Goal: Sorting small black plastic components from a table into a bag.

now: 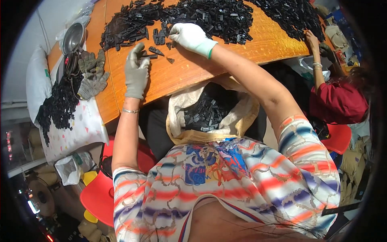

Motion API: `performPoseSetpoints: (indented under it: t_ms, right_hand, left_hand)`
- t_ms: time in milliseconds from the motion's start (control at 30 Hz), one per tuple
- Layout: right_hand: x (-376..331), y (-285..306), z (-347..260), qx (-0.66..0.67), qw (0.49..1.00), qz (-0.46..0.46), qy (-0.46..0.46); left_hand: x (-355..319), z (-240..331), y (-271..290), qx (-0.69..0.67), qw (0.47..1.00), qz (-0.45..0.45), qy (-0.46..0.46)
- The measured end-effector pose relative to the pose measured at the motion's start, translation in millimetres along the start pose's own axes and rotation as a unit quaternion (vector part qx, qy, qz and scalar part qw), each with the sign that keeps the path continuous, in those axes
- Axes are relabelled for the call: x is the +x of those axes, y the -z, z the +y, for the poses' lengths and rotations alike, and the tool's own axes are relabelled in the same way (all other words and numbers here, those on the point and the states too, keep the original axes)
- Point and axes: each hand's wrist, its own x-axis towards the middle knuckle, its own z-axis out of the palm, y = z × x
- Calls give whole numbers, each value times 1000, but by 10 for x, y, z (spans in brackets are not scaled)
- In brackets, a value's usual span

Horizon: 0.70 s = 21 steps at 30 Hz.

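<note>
Black parts (227, 20), right hand (191, 38) (grip unclear)

Metal bowl (73, 37) upper left, grey knit gloves (92, 86) near it; red chair (98, 199) lower left, white bag (67, 171) nearby.

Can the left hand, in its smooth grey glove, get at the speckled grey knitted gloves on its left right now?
Probably yes. The left hand is just right of the knitted gloves, and only bare orange wooden tabletop shows between them.
</note>
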Motion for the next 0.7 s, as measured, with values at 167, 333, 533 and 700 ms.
performPoseSetpoints:
  t_ms: [167, 333, 533, 700]
  right_hand:
    - [-200, 97, 66, 226, 972, -60, -31]
    - [-434, 275, -45, 284, 950, -90, -95]
    - [-597, 236, -66, 168, 985, -27, -6]
    - [-740, 233, -155, 249, 963, -99, -37]
  left_hand:
    - [25, -1, 161, 145, 987, 16, -68]
    - [65, 94, 85, 499, 853, -40, -144]
    - [76, 172, 8, 534, 837, -73, -96]
    - [15, 224, 93, 483, 847, -76, -208]
